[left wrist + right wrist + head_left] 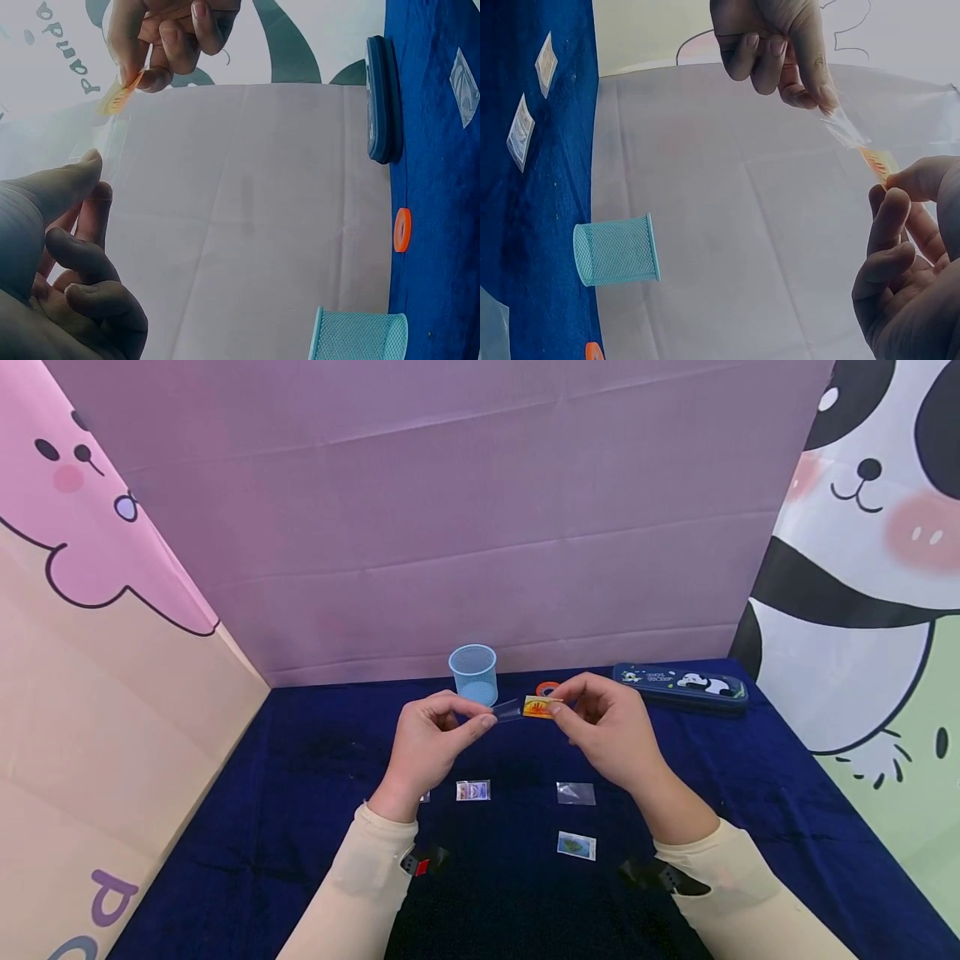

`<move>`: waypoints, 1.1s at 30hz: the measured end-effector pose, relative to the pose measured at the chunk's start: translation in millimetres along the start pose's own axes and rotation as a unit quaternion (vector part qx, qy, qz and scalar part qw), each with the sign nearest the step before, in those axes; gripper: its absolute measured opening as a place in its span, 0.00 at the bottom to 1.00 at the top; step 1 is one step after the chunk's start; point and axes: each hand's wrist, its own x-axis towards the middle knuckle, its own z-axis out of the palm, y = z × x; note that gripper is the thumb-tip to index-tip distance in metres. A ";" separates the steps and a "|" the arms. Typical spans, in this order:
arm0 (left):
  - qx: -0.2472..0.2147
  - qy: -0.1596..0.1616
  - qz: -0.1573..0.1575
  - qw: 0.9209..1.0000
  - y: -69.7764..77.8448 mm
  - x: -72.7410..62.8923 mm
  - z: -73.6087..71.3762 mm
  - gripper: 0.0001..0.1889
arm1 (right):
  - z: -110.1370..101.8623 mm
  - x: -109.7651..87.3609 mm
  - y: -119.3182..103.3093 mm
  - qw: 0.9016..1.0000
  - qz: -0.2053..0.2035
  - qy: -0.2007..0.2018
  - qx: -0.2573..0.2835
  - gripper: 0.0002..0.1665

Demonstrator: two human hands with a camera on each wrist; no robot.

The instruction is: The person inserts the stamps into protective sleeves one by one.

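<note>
My left hand (431, 739) pinches a small clear plastic sleeve (507, 711) between thumb and forefinger, above the table. Facing it, my right hand (611, 731) grips a small yellow-and-red stamp-like card (537, 707) by its right end. The card's free end meets the sleeve's right end in the head view. From the right wrist, the card (877, 163) is seen lined up with the mouth end of the sleeve (844, 129). In the left wrist view the sleeve (112, 146) stands up from the fingertips towards the card (118, 97).
A blue mesh cup (474, 675), an orange ring (547, 688) and a dark panda pencil case (680, 688) stand along the back of the blue cloth (315, 827). Nearer lie a purple stamp-like card (473, 791), a clear sleeve (576, 793) and a blue-green card (577, 846).
</note>
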 end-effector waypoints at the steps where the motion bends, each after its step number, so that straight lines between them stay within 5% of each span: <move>1: 0.001 0.000 0.000 1.000 0.0 -0.1 0.1 0.03 | 0.2 -0.1 -0.1 1.000 0.001 0.000 -0.001 0.04; 33: 0.002 -0.008 0.004 1.000 0.6 -0.3 0.4 0.03 | 2.6 0.1 3.3 0.999 0.011 -0.024 -0.021 0.05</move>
